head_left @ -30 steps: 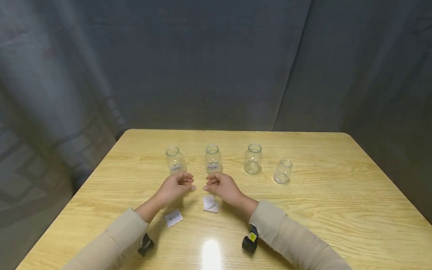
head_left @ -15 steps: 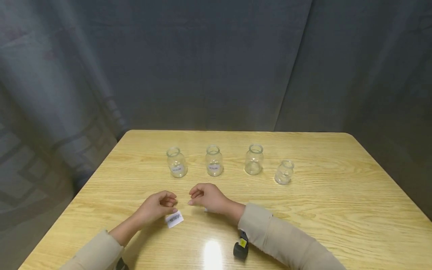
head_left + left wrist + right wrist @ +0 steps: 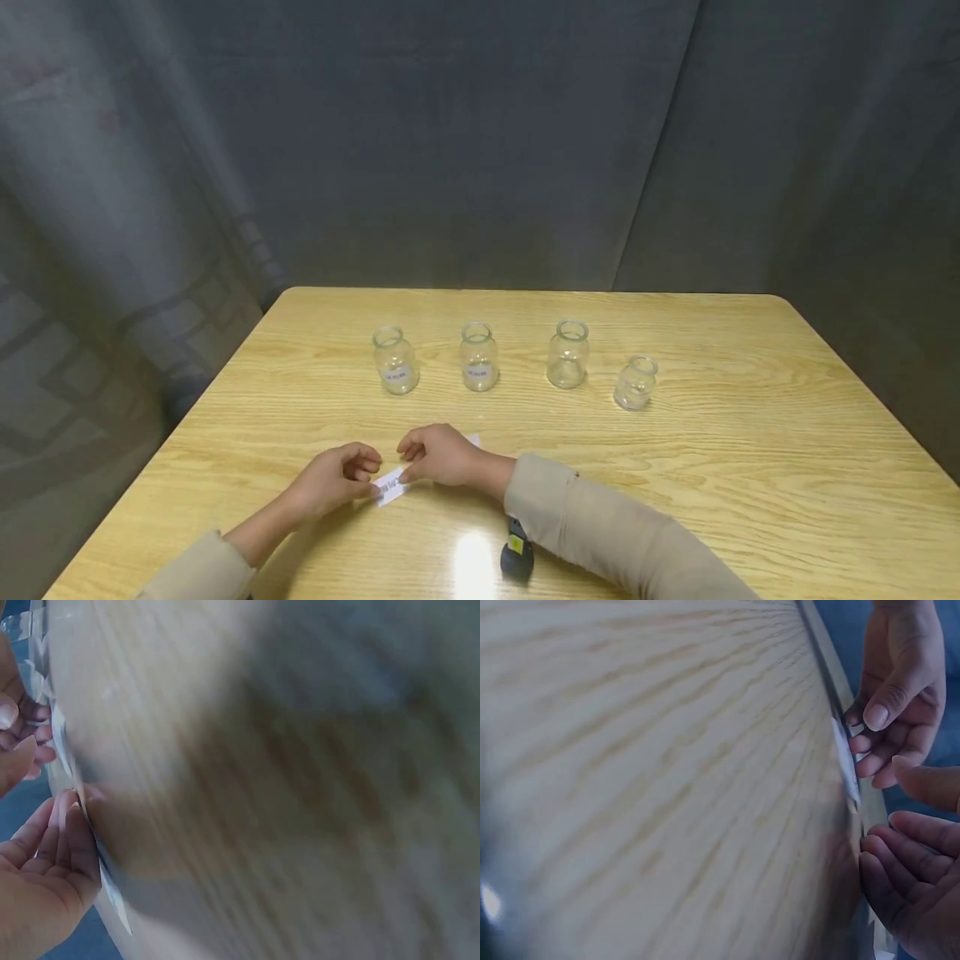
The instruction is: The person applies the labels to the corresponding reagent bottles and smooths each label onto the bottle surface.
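A white printed label (image 3: pixel 390 484) lies on the near part of the wooden table, between the two hands. My left hand (image 3: pixel 326 483) is at its left end, the thumb tip overlapping that edge and the bent fingers spread above. From the other side, my right hand (image 3: pixel 444 457) has its thumb tip over the label's right end, its index finger apart from the thumb. Whether either thumb presses down cannot be told. Another white paper (image 3: pixel 474 439) shows partly behind my right hand. In the right wrist view, a white paper (image 3: pixel 845 761) shows edge-on near fingertips.
Behind the hands stand several glass jars: two with labels, the left one (image 3: pixel 395 367) and the middle one (image 3: pixel 478 362), an unlabelled one (image 3: pixel 567 360) and a smaller one (image 3: pixel 635 384) at right. A dark curtain (image 3: pixel 465 150) hangs behind the table (image 3: pixel 750 467).
Both hands have moved nearer and to the left, from in front of the jars to the ends of the left label. The paper behind my right hand has become mostly covered.
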Motion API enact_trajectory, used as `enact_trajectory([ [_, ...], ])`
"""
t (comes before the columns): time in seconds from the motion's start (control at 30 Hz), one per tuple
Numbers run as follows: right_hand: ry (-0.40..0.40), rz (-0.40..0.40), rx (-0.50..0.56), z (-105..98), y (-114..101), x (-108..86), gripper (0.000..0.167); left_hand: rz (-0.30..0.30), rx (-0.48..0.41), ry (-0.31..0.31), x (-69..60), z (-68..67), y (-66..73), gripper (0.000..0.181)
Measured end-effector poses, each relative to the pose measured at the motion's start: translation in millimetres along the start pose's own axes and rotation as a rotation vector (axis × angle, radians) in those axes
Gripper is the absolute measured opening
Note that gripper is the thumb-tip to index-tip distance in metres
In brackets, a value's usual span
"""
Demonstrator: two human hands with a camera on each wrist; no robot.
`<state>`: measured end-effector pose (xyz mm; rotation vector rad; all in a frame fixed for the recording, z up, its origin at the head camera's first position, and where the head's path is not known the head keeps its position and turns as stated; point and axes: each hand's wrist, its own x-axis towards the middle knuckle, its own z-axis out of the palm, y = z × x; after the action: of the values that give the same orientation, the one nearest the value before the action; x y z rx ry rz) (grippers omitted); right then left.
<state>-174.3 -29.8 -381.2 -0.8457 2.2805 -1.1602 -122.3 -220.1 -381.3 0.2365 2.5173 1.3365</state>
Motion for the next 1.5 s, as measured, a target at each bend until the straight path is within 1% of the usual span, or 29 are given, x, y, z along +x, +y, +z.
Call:
enact_trajectory([
  [0.1, 0.006, -0.017, -0.114, 3, 0, 3.7, 0.035, 0.019, 0.01, 0.006, 1.1, 2.6, -0.9, 0.041],
  [0.23, 0.013, -0.055, -0.305, 8, -1, 7.6, 0.037, 0.038, 0.056, 0.02, 1.6, 5.6, -2.0, 0.039],
  [0.3, 0.013, -0.063, -0.381, 10, -3, 8.2, 0.037, 0.046, 0.082, 0.031, 1.8, 7.1, -2.4, 0.038],
  [0.37, 0.012, -0.063, -0.427, 11, -4, 8.1, 0.036, 0.054, 0.107, 0.039, 1.7, 8.5, -2.6, 0.036],
  [0.5, 0.015, -0.066, -0.479, 13, -5, 7.3, 0.03, 0.063, 0.153, 0.065, 2.7, 11.2, -2.4, 0.031],
  [0.63, 0.021, -0.092, -0.526, 14, -6, 7.3, 0.023, 0.052, 0.176, 0.092, 3.8, 13.3, -2.0, 0.028],
  [0.77, 0.016, -0.094, -0.539, 16, -5, 7.5, 0.02, 0.051, 0.196, 0.096, 4.4, 14.9, -1.9, 0.026],
  [0.93, 0.001, -0.075, -0.515, 16, -5, 7.4, 0.017, 0.058, 0.275, 0.119, 6.1, 16.2, 0.1, 0.023],
  [1.03, -0.005, -0.063, -0.492, 15, -6, 7.4, 0.017, 0.066, 0.302, 0.111, 7.2, 16.0, 3.0, 0.021],
  [1.17, -0.006, -0.045, -0.467, 14, -6, 7.2, 0.019, 0.065, 0.274, 0.088, 8.2, 16.4, 6.0, 0.022],
  [1.27, -0.001, -0.041, -0.436, 15, -6, 7.0, 0.023, 0.066, 0.251, 0.086, 9.4, 17.5, 6.2, 0.023],
  [1.37, 0.024, -0.037, -0.376, 14, -5, 6.4, 0.025, 0.082, 0.236, 0.094, 10.4, 18.3, 6.0, 0.023],
  [1.43, 0.054, -0.041, -0.326, 13, -3, 6.2, 0.024, 0.092, 0.189, 0.092, 11.4, 17.9, 6.4, 0.02],
  [1.5, 0.084, -0.042, -0.269, 11, -2, 6.1, 0.022, 0.087, 0.146, 0.102, 12.8, 17.2, 8.2, 0.017],
])
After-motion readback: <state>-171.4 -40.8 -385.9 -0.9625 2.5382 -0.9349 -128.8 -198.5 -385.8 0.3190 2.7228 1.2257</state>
